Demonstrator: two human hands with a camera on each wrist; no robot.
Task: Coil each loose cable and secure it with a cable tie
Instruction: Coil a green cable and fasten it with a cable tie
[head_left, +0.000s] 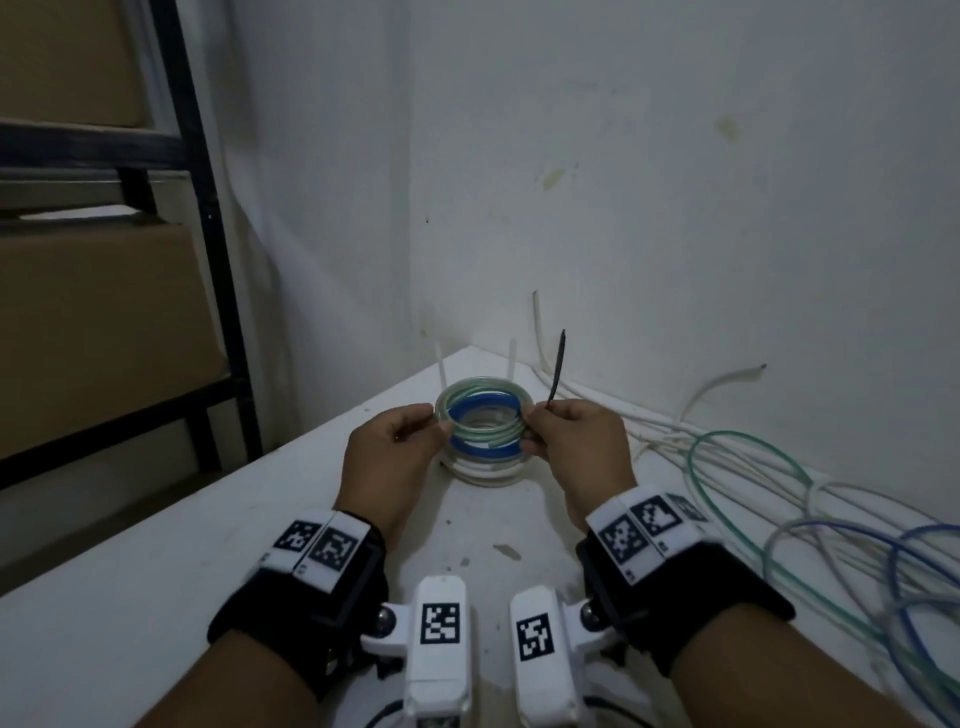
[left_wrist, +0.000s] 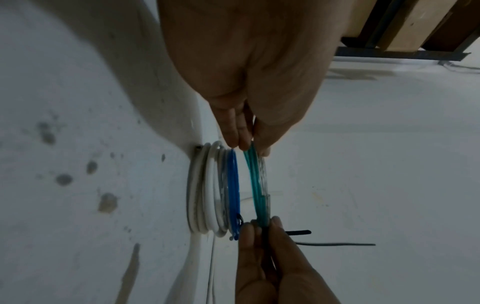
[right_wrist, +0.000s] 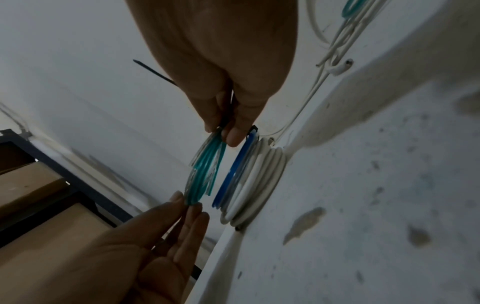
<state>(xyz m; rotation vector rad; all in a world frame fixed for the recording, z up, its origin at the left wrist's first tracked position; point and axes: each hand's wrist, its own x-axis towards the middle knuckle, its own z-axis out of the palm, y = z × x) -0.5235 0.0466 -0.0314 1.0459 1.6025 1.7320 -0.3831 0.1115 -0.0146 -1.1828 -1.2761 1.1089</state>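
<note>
A green and clear coil (head_left: 470, 395) (left_wrist: 255, 185) (right_wrist: 205, 174) hangs just above a stack of coils (head_left: 485, 467) (left_wrist: 215, 191) (right_wrist: 249, 181), blue on top and white below, on the white table (head_left: 208, 545). My left hand (head_left: 415, 426) (left_wrist: 246, 144) pinches the green coil's left side. My right hand (head_left: 540, 426) (right_wrist: 228, 131) pinches its right side together with a black cable tie (head_left: 557, 369) (left_wrist: 335, 244) (right_wrist: 153, 71), whose tail sticks up. Two white ties (head_left: 440, 370) stand up behind the stack.
Loose green, blue and white cables (head_left: 810, 519) sprawl over the table's right side along the wall (head_left: 675, 182). A black metal shelf (head_left: 208, 249) with cardboard boxes (head_left: 93, 332) stands at the left, past the table edge.
</note>
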